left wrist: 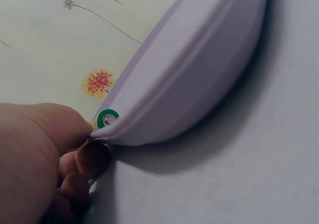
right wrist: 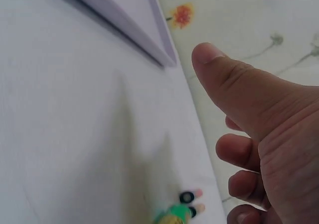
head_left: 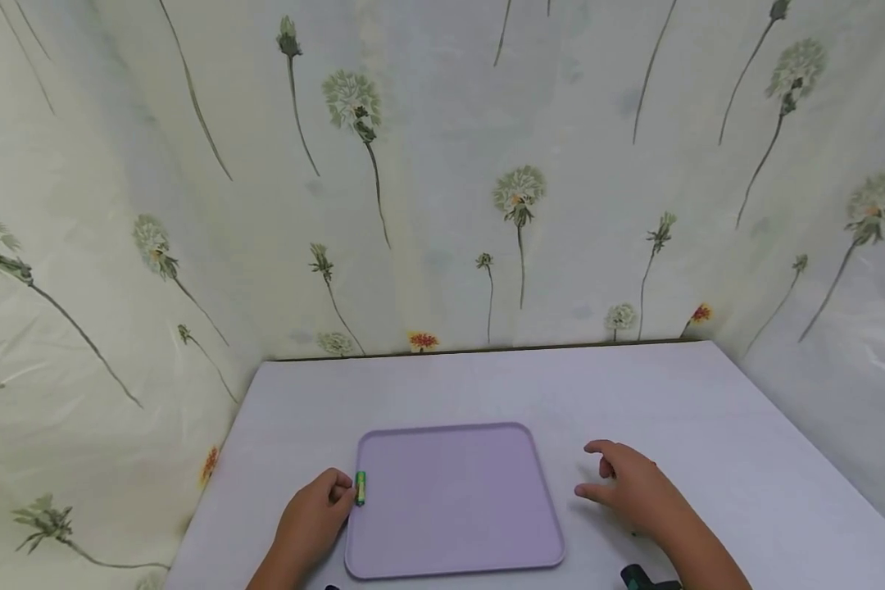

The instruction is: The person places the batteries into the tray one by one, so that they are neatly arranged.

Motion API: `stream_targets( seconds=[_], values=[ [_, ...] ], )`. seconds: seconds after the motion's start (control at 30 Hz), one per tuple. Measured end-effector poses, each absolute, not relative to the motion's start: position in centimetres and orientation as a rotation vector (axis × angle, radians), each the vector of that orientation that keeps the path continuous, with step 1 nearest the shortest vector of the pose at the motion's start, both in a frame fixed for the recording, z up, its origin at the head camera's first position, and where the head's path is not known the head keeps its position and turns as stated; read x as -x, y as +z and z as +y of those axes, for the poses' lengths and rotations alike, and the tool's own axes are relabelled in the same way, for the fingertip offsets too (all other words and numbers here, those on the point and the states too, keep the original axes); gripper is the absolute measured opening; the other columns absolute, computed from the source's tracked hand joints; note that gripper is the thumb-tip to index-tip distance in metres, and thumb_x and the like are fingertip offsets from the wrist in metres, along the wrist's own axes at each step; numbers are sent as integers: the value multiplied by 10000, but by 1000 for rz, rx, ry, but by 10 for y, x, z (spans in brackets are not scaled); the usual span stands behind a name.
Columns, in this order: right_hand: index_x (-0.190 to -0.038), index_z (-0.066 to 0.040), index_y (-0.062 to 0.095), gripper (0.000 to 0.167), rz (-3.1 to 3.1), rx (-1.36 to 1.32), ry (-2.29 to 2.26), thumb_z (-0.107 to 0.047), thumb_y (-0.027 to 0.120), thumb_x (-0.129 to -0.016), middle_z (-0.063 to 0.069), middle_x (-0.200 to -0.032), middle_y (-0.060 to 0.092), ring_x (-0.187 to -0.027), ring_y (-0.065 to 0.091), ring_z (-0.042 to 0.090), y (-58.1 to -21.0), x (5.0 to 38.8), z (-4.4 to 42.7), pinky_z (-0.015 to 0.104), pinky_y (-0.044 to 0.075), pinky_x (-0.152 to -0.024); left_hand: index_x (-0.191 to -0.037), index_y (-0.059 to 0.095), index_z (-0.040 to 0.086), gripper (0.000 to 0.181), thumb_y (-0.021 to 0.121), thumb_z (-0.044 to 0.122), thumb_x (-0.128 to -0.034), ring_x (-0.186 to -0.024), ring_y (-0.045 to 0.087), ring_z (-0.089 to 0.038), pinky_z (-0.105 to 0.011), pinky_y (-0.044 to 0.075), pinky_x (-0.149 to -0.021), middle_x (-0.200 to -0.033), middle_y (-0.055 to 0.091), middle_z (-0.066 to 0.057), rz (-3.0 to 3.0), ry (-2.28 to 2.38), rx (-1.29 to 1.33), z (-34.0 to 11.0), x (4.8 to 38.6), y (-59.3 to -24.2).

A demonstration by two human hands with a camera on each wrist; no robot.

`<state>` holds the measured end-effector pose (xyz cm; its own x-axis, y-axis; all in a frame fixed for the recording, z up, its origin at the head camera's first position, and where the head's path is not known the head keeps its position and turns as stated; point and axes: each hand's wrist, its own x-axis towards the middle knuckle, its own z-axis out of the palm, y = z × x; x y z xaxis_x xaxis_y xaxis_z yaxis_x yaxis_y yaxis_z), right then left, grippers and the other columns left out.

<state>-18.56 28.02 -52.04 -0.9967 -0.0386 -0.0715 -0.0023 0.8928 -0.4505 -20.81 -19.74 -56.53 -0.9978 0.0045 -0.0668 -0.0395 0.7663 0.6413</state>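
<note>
A pale purple rectangular tray lies on the white table. A green battery rests lengthwise along the inside of its left rim; the left wrist view shows the metal end of the battery in its green ring. At that same edge my left hand pinches the tray's rim between thumb and fingers, right beside the battery. My right hand hovers over the table to the right of the tray, thumb and forefinger apart, holding nothing. In the right wrist view a small green and yellow figure-like object is cut off below that hand.
The white table ends at the back against a curtain printed with dandelions, which also closes off both sides. A dark green and black object shows by the right forearm at the lower edge, partly cut off.
</note>
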Motion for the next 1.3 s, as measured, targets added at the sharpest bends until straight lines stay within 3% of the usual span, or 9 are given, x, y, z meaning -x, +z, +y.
stream_targets(
  seconds=[0.27,0.87,1.3],
  values=[
    [-1312,-72,632,694,2988,63,-681,-483,875,-809,-24,-943,553,-880,502,155,-520,180,304,367,453,-779,-1049,683,225,90,679,294,-993,-775,585,-71,-350,448,-747,-854,687,149,2903,1071,7,-197,209,-562],
    [-1356,20,594,907,2889,-237,-671,-637,832,-777,23,-851,515,-758,455,185,-538,154,357,351,365,-640,-1047,686,222,89,681,290,-990,-762,575,-78,-346,443,-733,-847,684,146,2915,1060,30,-201,207,-564],
    [-1378,-71,609,823,2874,-180,-765,-638,802,-813,-14,-902,535,-730,432,97,-559,138,377,281,361,-658,-1039,687,223,82,691,289,-990,-766,578,-70,-350,450,-742,-850,687,145,2918,1083,10,-197,205,-562]
  ],
)
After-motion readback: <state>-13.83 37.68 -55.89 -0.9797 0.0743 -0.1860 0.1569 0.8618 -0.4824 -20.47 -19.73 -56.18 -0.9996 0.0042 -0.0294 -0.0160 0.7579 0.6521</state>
